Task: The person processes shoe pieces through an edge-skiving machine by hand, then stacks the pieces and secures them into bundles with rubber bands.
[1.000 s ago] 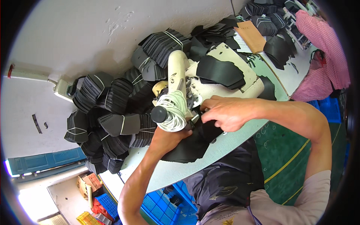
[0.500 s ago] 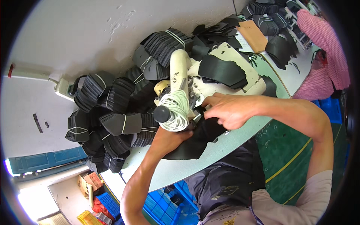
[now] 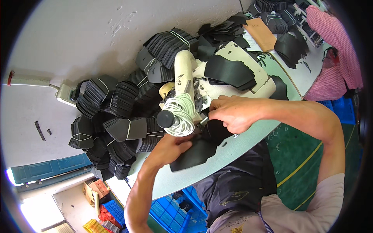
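Observation:
A black flat cut piece [image 3: 196,155] lies at the table's near edge, below a cream-coloured bench machine [image 3: 183,73]. My left hand [image 3: 171,149] grips its left side, thumb on top and the other fingers partly hidden. Over to the right, my right hand [image 3: 235,114] is closed, its bent fingertips together beside the machine's working head. Whatever they pinch is hidden. White elastic bands [image 3: 180,112] hang in a thick coil on the machine's arm, behind a black round knob [image 3: 166,119]. Several black pieces [image 3: 229,72] rest stacked on the machine's flat bed.
Banded bundles of black pieces [image 3: 124,130] are piled left of the machine, with another bundle [image 3: 167,46] behind it. Loose black pieces and a brown envelope [image 3: 261,34] lie at the back right. Pink checked cloth [image 3: 334,58] is at far right. A blue crate [image 3: 171,213] stands below the table.
The black piece's near end has swung a little lower left and flattened. My left thumb has moved slightly left; my right fingers have drawn together by the machine head.

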Available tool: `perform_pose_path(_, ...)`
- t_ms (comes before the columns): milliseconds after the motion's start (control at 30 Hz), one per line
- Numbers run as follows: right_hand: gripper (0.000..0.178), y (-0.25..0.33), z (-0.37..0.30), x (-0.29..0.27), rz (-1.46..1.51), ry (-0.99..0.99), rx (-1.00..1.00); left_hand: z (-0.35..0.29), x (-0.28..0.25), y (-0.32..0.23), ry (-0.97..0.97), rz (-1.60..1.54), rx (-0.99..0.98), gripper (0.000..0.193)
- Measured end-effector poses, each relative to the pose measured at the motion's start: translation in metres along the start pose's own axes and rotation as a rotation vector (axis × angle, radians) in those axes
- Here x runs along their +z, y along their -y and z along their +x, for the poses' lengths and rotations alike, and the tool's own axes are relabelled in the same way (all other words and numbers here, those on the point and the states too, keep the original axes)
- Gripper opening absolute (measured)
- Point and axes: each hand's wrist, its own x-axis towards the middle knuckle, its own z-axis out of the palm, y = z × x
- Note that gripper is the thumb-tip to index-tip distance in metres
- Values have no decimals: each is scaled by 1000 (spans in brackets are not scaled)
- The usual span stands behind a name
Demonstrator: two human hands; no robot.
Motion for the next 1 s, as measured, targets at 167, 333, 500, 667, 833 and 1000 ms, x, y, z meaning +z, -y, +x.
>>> perform_pose_path(167,43,2,-10,-9,81,191,175,-13,-4,-9,-18,107,-196,34)
perform_pose_path(333,43,-3,-20,-17,98,112,-23,-1,-4,-16,-27,78,-303,33)
perform_pose_path(500,45,-1,-6,-3,-21,65,48,11,4,-9,4,33,-4,44)
perform_pose_path(667,42,4,-16,-9,-47,150,248,-13,4,6,79,-40,-85,33)
perform_pose_path(833,39,0,-20,-17,73,76,122,-6,12,-9,-107,124,-254,29)
perform_pose_path(1000,41,-5,-19,-19,100,102,-30,7,13,-10,-211,158,-168,33)
